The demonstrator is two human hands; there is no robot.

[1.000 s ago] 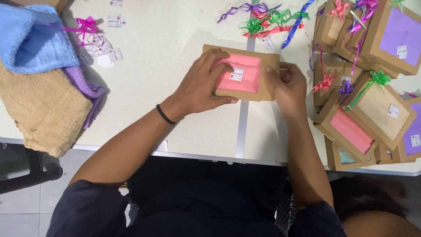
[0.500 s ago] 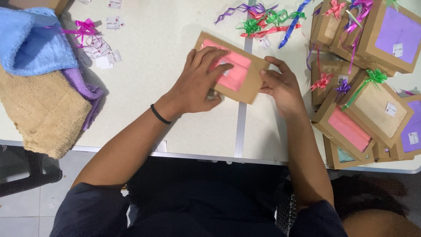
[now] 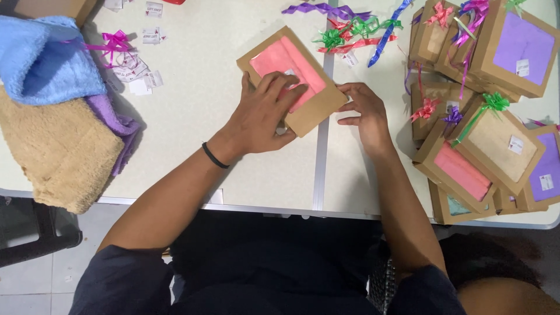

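Note:
A flat brown cardboard box (image 3: 318, 108) with a clear window showing pink cloth lies turned at an angle on the white table (image 3: 192, 134). My left hand (image 3: 262, 114) rests flat on the box's near half, fingers spread over the window. My right hand (image 3: 364, 111) touches the box's right corner with its fingertips. A black band circles my left wrist.
Stacked brown window boxes (image 3: 496, 140) with ribbon bows fill the right side. Loose ribbon bows (image 3: 350, 32) lie at the back. Folded towels, blue (image 3: 44, 64), tan (image 3: 58, 151) and purple, sit at the left beside small paper tags (image 3: 137, 73) and a pink bow (image 3: 114, 42).
The box has been rotated counter-clockwise from square to slanted. My left hand slid onto its near half; my right hand stayed at the right corner.

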